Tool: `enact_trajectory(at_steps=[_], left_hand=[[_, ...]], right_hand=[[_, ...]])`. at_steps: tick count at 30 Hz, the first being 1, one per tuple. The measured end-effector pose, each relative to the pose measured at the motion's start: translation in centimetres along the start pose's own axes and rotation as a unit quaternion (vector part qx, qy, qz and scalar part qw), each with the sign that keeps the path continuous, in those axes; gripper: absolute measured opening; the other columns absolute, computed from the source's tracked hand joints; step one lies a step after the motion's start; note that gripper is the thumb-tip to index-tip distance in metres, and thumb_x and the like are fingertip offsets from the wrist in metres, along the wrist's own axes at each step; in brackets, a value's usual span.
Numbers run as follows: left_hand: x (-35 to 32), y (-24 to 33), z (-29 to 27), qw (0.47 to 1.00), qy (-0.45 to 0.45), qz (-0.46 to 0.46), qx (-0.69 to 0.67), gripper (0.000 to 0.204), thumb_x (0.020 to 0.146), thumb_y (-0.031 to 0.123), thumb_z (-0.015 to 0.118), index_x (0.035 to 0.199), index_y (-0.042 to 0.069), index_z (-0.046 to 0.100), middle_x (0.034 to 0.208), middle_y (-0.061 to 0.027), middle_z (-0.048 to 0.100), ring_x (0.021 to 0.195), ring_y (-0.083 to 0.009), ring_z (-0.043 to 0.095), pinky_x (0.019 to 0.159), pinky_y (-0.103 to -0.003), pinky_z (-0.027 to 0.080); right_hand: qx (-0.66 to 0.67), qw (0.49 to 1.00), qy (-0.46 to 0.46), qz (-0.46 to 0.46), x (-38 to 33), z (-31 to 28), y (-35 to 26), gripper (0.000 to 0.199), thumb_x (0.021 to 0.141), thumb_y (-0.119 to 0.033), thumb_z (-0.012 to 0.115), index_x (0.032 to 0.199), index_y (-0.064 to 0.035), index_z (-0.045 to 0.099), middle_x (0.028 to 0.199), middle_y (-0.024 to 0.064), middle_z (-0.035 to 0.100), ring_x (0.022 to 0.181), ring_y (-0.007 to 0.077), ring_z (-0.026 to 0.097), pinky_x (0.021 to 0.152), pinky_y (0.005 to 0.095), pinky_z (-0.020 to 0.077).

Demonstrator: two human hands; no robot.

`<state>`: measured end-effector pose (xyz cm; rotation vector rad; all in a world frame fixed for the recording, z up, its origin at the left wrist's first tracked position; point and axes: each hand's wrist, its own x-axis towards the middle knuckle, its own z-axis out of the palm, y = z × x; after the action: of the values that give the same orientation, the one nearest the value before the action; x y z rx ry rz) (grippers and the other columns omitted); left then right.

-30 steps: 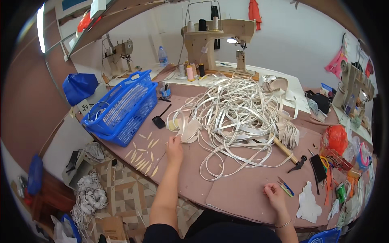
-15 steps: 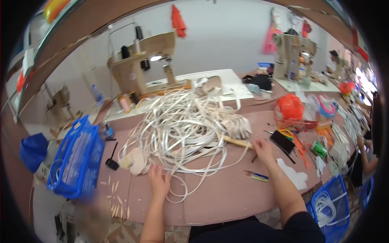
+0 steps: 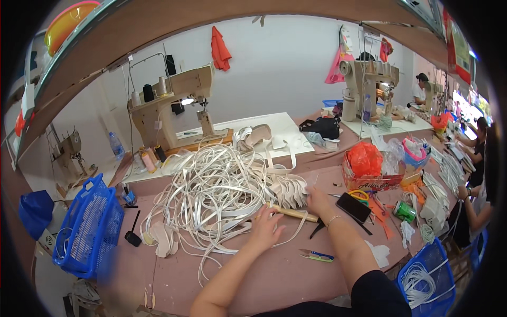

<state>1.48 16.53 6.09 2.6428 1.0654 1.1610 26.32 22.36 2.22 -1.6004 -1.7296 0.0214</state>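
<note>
A large tangle of white and cream straps (image 3: 211, 190) covers the middle of the table. My left hand (image 3: 265, 228) is open, fingers spread, at the tangle's near right side, beside the wooden handle (image 3: 296, 213) of a dark-headed tool that looks like a hammer. Bent fingers of my right hand (image 3: 321, 205) are drawn together at the right end of a row of overlapping beige cut pieces (image 3: 289, 191). Its fingertips are hidden, so what they pinch does not show. More beige pieces (image 3: 162, 239) lie by the tangle's left edge.
Thread snips (image 3: 318, 255) lie nearer me; a black phone (image 3: 354, 207) and yellow-handled scissors (image 3: 360, 195) are to the right. A blue basket (image 3: 90, 232) stands left, another (image 3: 433, 269) lower right. Sewing machines (image 3: 169, 105) line the back. A co-worker's arm (image 3: 470, 211) shows far right.
My left hand has moved right, from the loose beige pieces to beside the wooden handle. My right hand has come in to the row of beige pieces. The whole view has shifted.
</note>
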Motion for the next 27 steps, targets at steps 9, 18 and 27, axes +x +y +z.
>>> enact_trajectory(at_steps=[9, 18, 27], left_hand=[[7.4, 0.0, 6.5, 0.996, 0.0, -0.05, -0.078, 0.047, 0.07, 0.025, 0.071, 0.109, 0.007, 0.052, 0.109, -0.0106, 0.049, 0.108, -0.0277, 0.045, 0.089, -0.039, 0.038], [6.7, 3.2, 1.6, 0.647, 0.126, -0.301, -0.689, 0.086, 0.07, 0.006, 0.072, 0.134, 0.004, 0.016, 0.121, -0.0151, 0.043, 0.105, -0.0224, 0.051, 0.089, -0.03, 0.044], [0.2, 4.3, -3.9, 0.878, 0.056, -0.133, -0.457, 0.102, 0.064, -0.001, 0.074, 0.138, 0.004, 0.005, 0.13, -0.0159, 0.036, 0.118, -0.0239, 0.041, 0.097, -0.035, 0.038]], right_hand=[[0.112, 0.959, 0.254, -0.049, 1.0, -1.9, 1.5, 0.022, 0.074, 0.004, 0.05, 0.093, -0.0008, 0.059, 0.093, 0.0171, 0.061, 0.085, 0.0318, 0.059, 0.076, 0.0355, 0.0474], [0.162, 0.959, 0.184, -0.143, -3.1, -6.6, -6.2, 0.029, 0.074, 0.008, 0.047, 0.099, -0.001, 0.058, 0.106, 0.0173, 0.058, 0.097, 0.0285, 0.057, 0.083, 0.0323, 0.0444], [0.403, 0.913, -0.055, 0.022, -4.0, -7.4, -12.6, 0.048, 0.072, -0.008, 0.067, 0.115, -0.0038, 0.046, 0.111, 0.012, 0.053, 0.106, 0.0209, 0.051, 0.084, 0.0336, 0.0456]])
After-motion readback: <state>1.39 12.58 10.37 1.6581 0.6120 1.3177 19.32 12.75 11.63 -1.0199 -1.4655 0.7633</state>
